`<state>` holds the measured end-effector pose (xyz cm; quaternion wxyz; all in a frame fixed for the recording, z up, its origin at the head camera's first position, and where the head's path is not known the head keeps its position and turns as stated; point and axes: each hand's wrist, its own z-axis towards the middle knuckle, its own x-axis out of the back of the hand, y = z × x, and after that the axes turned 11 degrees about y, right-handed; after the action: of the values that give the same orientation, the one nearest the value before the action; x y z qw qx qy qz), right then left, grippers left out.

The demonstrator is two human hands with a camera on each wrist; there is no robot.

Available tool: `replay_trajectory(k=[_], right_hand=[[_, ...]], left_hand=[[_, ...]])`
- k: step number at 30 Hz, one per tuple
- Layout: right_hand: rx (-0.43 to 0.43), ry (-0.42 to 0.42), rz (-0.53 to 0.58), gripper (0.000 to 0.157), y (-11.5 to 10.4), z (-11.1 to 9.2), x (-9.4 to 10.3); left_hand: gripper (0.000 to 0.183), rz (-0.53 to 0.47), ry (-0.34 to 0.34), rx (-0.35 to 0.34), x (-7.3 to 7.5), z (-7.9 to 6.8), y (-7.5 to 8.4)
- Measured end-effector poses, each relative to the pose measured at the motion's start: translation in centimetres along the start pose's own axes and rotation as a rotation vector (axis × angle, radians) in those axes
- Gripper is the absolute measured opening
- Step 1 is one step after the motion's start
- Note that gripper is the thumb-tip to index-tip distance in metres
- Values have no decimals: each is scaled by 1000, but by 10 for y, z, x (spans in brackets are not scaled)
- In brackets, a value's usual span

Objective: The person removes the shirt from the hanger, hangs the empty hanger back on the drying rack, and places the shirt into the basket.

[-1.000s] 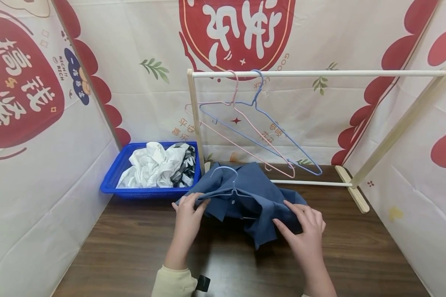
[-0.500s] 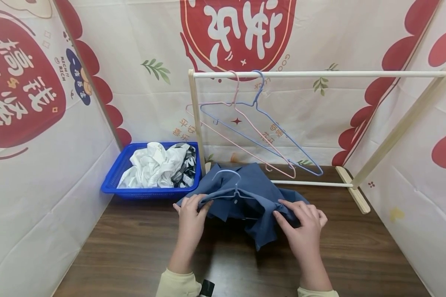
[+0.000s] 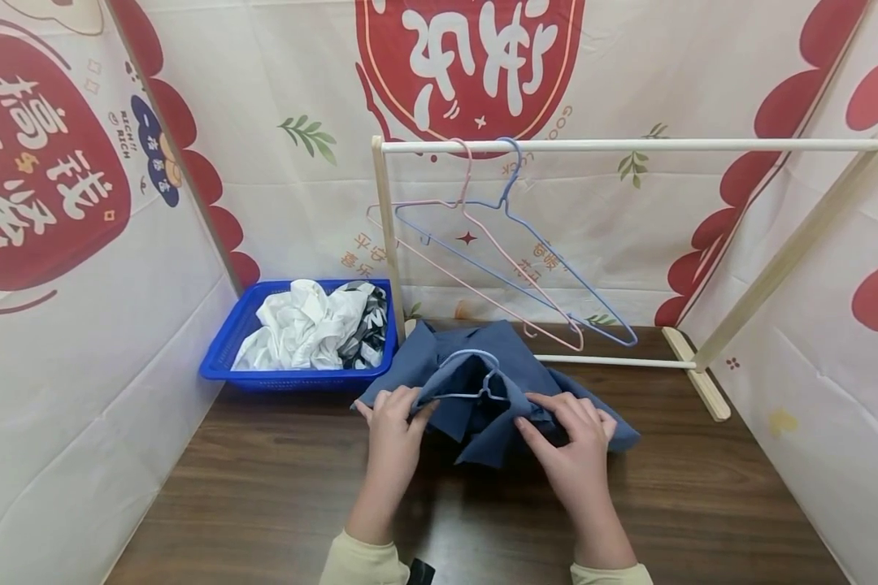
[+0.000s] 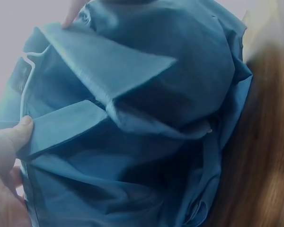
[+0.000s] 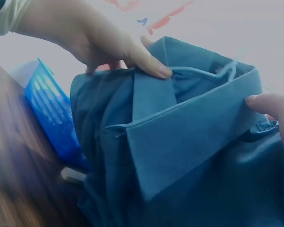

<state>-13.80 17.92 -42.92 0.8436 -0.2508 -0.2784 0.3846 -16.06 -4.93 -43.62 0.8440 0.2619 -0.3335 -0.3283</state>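
A dark blue collared shirt [image 3: 512, 349] lies bunched on the table, a light blue hanger [image 3: 475, 355] inside its neck with the hook sticking out above the collar. My left hand [image 3: 395, 426] pinches the shirt at the left of the collar, and in the left wrist view its thumb [image 4: 21, 132] presses cloth by the hanger's wire. On the other side my right hand [image 3: 571, 435] pinches the collar between thumb and fingers. From the right wrist the collar [image 5: 194, 132] shows folded down in front, with the hanger wire behind it. The hanger's lower part is hidden in the cloth.
Behind the shirt stands a rack with a white rail [image 3: 666, 146]; a pink hanger [image 3: 483, 231] and a blue hanger [image 3: 549, 244] hang from it. To the left, a blue basket [image 3: 285, 379] holds white and black-patterned clothes [image 3: 300, 325]. Printed cloth walls surround the wooden table [image 3: 263, 487].
Both hands have come closer together, drawing the collar inward so the neck opening gapes around the hanger. The hanger's hook has shifted a little right and down.
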Motion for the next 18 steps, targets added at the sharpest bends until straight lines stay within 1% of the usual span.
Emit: replay_trajectory(k=[9, 13, 18], right_hand=[[50, 21, 45, 32, -8, 2, -15], [81, 33, 24, 30, -12, 3, -22], [96, 51, -29, 22, -21, 2, -28]], left_hand=[[8, 12, -35, -8, -5, -4, 12], [10, 30, -36, -24, -9, -6, 17], [12, 46, -55, -20, -13, -10, 22]])
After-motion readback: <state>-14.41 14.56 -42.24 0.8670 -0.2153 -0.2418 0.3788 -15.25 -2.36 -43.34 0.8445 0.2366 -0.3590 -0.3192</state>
